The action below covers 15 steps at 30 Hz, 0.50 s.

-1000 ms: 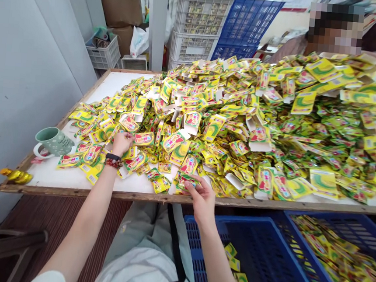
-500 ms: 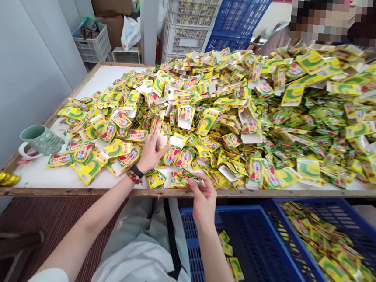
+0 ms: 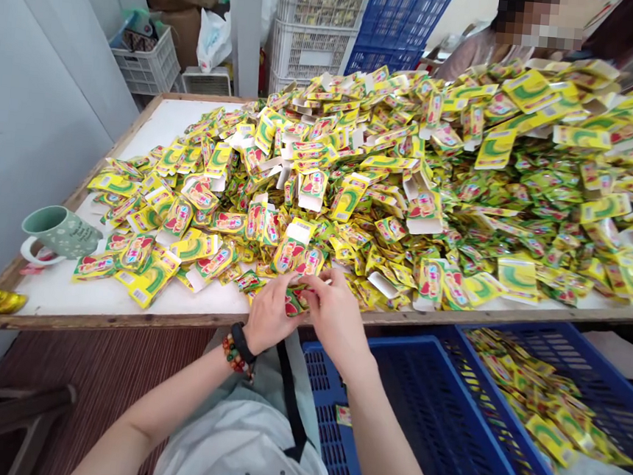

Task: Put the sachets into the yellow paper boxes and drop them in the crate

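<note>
Along the worktop [image 3: 178, 303] edge, the left hand [image 3: 268, 315] and right hand [image 3: 335, 317] are pinching a yellow sachet [image 3: 295, 302] between their closed fingers [image 3: 312, 285].

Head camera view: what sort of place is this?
Probably a small packing workshop: a heap of yellow-green sachets covers a long wooden-framed table, a blue plastic crate below holds more sachets, and white crates stand stacked behind.

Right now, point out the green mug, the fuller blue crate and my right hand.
Green mug [image 3: 59, 232], head view, on its body.
Blue crate [image 3: 601, 399], head view, on its wall.
Right hand [image 3: 335, 317], head view, on its back.
</note>
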### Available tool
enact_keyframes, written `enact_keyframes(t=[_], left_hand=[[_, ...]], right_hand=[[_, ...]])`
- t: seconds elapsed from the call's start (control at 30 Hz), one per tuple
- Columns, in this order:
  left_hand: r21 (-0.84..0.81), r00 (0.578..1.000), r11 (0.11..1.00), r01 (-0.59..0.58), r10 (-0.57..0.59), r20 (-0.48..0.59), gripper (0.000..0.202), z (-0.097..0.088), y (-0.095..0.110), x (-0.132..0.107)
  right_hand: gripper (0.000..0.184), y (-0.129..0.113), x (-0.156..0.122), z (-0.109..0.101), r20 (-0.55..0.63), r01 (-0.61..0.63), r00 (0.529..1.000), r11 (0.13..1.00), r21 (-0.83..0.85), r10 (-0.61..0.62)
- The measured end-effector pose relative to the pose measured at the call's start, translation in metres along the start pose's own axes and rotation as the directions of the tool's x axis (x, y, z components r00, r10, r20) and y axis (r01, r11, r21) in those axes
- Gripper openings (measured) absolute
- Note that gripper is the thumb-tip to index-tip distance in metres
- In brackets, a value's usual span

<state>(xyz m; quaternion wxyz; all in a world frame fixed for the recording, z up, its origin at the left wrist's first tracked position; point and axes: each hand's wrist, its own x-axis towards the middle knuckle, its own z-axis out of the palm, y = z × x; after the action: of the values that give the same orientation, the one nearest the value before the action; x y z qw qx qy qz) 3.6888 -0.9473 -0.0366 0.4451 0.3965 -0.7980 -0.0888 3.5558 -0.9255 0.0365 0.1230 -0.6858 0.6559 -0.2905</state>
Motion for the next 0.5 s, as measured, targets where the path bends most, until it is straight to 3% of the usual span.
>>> enact_keyframes(t=[0.07,0.13,0.23,0.3,0.37,0.43,0.5], left_hand=[[0.004,0.997,1.0,0.021,-0.02,-0.07,0.065,0.001,0.0,-0.005],[-0.005,0.99,0.998,0.061,-0.061,-0.128,0.065,0.001,-0.003,-0.009],[-0.021,0.982,0.992,0.126,-0.128,-0.137,0.061,-0.002,-0.01,-0.018],[-0.031,0.978,0.986,0.165,-0.167,-0.127,0.051,-0.004,-0.014,-0.023],[-0.048,0.974,0.981,0.19,-0.195,-0.114,0.044,-0.006,-0.016,-0.026],[-0.067,0.974,0.977,0.202,-0.207,-0.093,0.048,-0.006,-0.016,-0.026],[-0.088,0.979,0.979,0.183,-0.19,-0.073,0.057,-0.006,-0.014,-0.025]], right_hand=[[0.034,-0.012,-0.001,0.008,-0.021,0.027,0.999,0.991,-0.132,-0.03],[0.035,-0.021,-0.004,0.02,-0.159,0.024,0.986,0.981,-0.194,-0.056],[0.018,-0.026,-0.012,0.041,-0.384,0.08,0.912,0.98,-0.183,-0.146],[0.017,-0.026,-0.02,0.049,-0.392,0.165,0.896,0.976,-0.14,-0.208],[0.024,-0.025,-0.027,0.051,-0.334,0.22,0.914,0.973,-0.071,-0.231],[0.031,-0.021,-0.031,0.049,-0.341,0.199,0.924,0.979,0.042,-0.173],[0.041,-0.014,-0.031,0.048,-0.402,0.113,0.916,0.963,0.245,-0.005]])
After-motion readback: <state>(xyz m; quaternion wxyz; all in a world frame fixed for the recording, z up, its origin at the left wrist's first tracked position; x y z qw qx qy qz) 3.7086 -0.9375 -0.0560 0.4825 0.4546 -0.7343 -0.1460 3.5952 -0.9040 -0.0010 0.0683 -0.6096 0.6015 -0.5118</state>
